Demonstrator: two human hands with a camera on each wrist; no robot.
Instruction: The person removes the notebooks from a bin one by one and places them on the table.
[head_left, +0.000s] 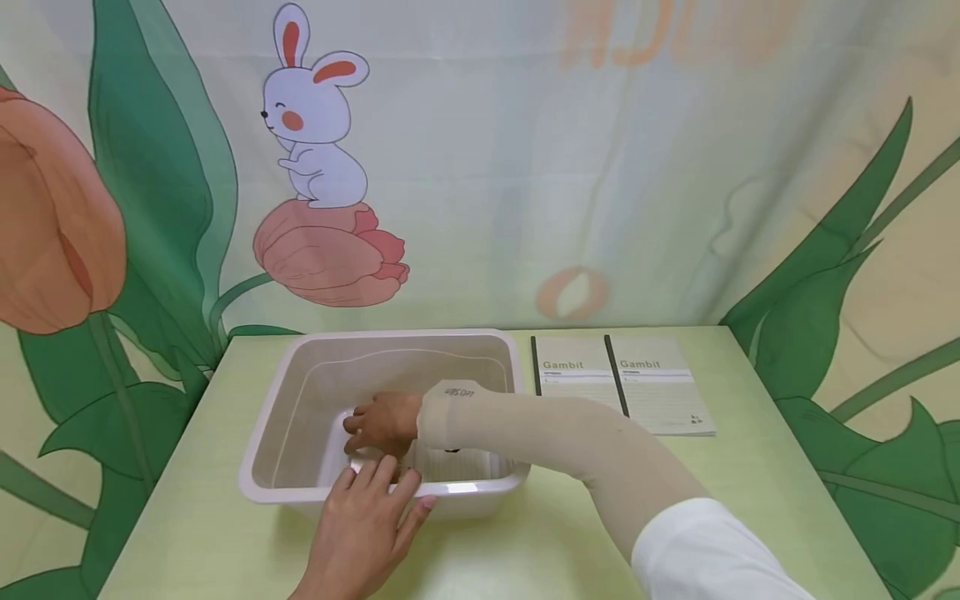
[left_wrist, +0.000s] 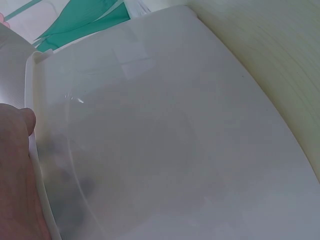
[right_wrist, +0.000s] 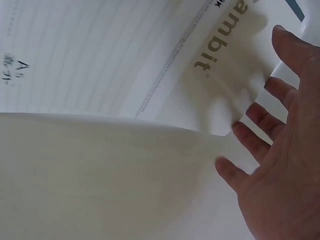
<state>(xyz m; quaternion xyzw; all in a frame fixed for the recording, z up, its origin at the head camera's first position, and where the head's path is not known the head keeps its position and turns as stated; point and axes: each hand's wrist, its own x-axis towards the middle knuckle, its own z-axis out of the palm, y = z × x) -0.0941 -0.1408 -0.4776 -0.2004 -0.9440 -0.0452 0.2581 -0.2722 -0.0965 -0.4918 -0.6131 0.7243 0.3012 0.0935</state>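
Observation:
A pale plastic storage bin (head_left: 270,400) stands on the table. My left hand (head_left: 360,525) holds its front rim, fingers over the edge and thumb on the outer side; the left wrist view shows this hand (left_wrist: 17,165) at the rim beside the bin's outer wall (left_wrist: 165,130). Down inside the bin is my right hand (head_left: 386,423), its fingers spread. In the right wrist view the right hand's fingertips (right_wrist: 242,131) lie at the edge of a Gambit notebook (right_wrist: 125,60) on the bin floor. My right forearm hides part of the bin's inside.
Two more Gambit notebooks (head_left: 573,367) (head_left: 660,392) lie side by side on the table (head_left: 570,542), right of the bin. A printed curtain (head_left: 480,167) with a rabbit and tulips hangs behind the table.

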